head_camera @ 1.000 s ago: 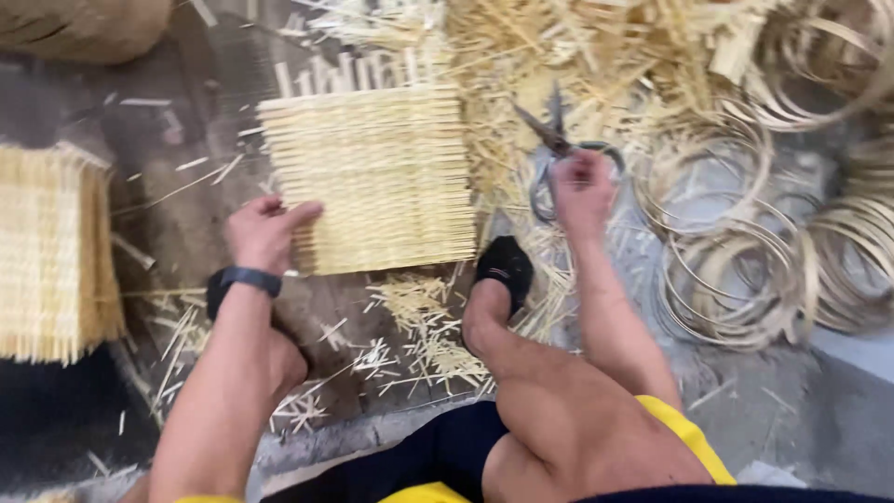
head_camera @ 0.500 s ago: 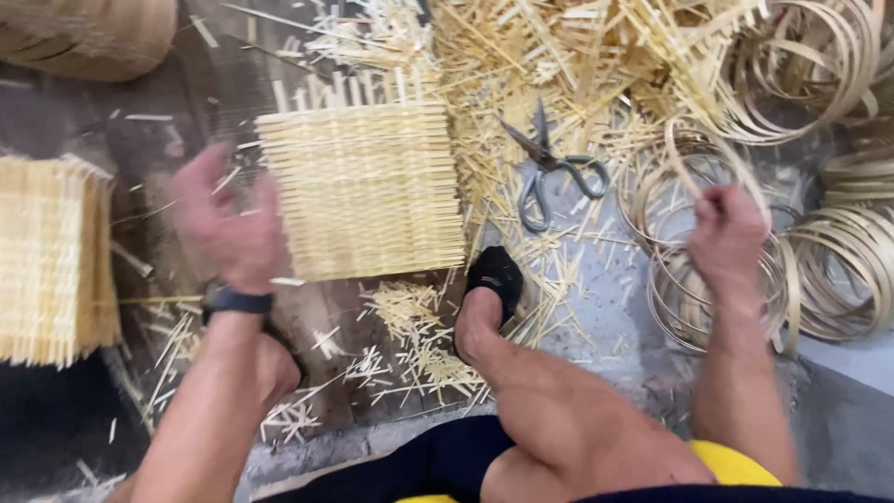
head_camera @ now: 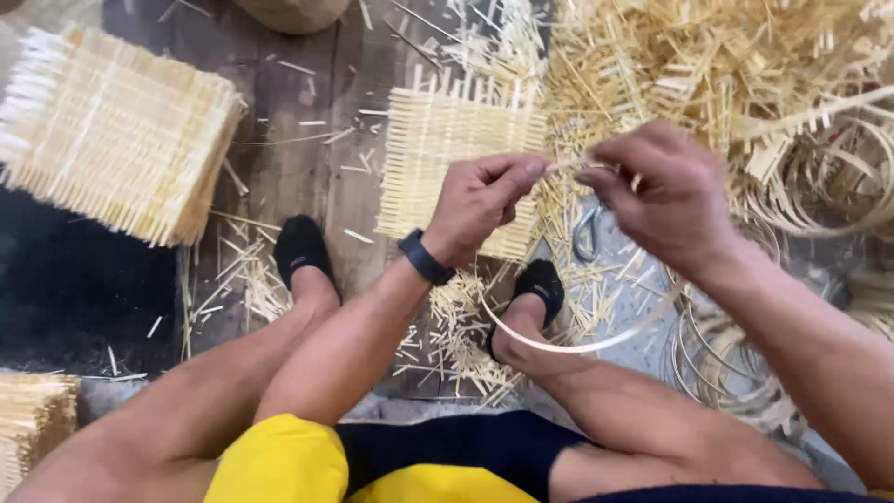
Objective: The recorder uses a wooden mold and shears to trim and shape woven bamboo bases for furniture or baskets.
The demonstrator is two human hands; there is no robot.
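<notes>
Both hands [head_camera: 480,200] [head_camera: 666,191], pinching bamboo strip [head_camera: 577,345]

Scissors [head_camera: 587,233] mostly hidden behind right hand [head_camera: 666,191], only one handle loop showing, woven mat stack [head_camera: 116,130] cut off at left edge, round basket [head_camera: 293,11] cropped at far edge, coiled strips [head_camera: 829,186] cut off at right.

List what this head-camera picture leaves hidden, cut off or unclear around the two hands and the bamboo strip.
- Scissors: only a handle loop shows; the right hand hides the blades.
- Thin bamboo strip: its far end is lost among the strip coils.
- Woven bamboo mat: the left hand covers its lower right part.
- Round woven object: cut off by the top edge.
- Fingertip grip: too small to make out.
</notes>
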